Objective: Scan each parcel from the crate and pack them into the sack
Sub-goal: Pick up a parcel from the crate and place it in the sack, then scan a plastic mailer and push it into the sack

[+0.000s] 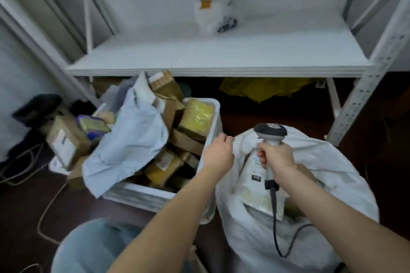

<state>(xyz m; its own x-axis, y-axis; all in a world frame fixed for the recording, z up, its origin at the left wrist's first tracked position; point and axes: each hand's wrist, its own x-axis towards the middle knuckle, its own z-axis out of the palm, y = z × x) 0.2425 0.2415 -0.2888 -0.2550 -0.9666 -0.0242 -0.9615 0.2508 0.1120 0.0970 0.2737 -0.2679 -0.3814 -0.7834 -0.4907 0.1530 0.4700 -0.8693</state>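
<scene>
A white crate (155, 197) on the floor holds several brown cardboard parcels, a yellow-wrapped one (197, 118) and a large pale blue mailer bag (128, 146). To its right stands the open white sack (321, 184), with a white labelled parcel (255, 173) lying in its mouth. My left hand (218, 154) pinches the sack's near-left rim. My right hand (277, 156) grips the handle of a grey barcode scanner (270, 132), held upright above the sack, its cable trailing down over the sack.
A white metal shelf (217, 60) spans the back, with a white plastic bag (213, 14) on it. Yellow cloth (264, 88) lies under the shelf. More boxes (66, 142) and cords (20, 162) sit on the floor at left. My knee (88, 248) shows below.
</scene>
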